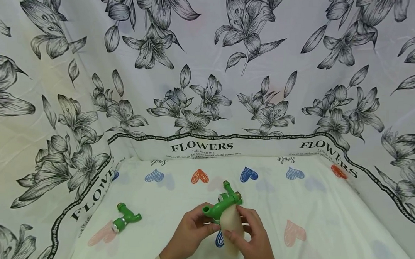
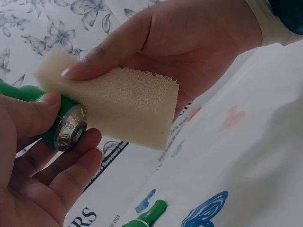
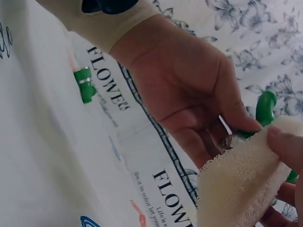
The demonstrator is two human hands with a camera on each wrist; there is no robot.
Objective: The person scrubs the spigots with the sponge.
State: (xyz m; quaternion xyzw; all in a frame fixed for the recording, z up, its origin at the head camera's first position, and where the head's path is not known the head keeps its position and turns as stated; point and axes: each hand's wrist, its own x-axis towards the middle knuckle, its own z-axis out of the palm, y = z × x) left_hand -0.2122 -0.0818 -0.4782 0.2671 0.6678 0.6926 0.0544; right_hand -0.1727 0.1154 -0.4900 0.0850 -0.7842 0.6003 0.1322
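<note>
My left hand (image 1: pixel 189 233) pinches a green tap (image 1: pixel 224 204) between thumb and fingers, its spout pointing left and its threaded brass end at the upper right. In the left wrist view the tap's round metal end (image 2: pixel 71 127) shows beside the fingers. My right hand (image 1: pixel 256 240) grips a cream-coloured porous sponge (image 1: pixel 232 225), thumb on the near face. The sponge lies against the tap's body and covers part of it. In the right wrist view the sponge (image 3: pixel 246 177) hides most of the tap.
Just behind the held tap, a second green tap (image 1: pixel 227 185) lies on the white heart-patterned cloth (image 1: pixel 177 194). Another green tap (image 1: pixel 125 217) with a brass end lies farther left. Flower-printed curtains (image 1: pixel 201 106) stand around the back and sides.
</note>
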